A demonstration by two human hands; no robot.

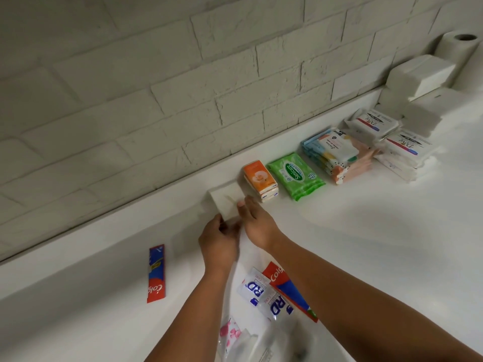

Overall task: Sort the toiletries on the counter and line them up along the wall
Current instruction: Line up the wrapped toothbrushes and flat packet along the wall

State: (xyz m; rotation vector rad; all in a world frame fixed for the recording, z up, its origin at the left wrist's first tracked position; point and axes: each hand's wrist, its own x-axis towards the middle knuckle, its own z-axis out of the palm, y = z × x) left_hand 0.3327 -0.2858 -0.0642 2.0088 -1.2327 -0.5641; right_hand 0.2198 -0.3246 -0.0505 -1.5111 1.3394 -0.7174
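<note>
Location type: domestic bathroom, vanity area. Indicators: white counter [366, 231] abutting a white-painted brick wall [156, 74] at 12 o'clock; paper roll [456, 52] and Dove soap packs [371, 124] at 2 o'clock; wipes pack [295, 176] at 3 o'clock; toothpaste box [156, 273] at 7 o'clock.

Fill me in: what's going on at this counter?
A person holds a white pack with the left hand and right hand, placing it by the wall beside the orange tissue pack. Further along the row lie green Sanicare wipes, patterned packs and Dove packs. Two Colgate boxes and some sachets lie unsorted nearer the front.
</note>
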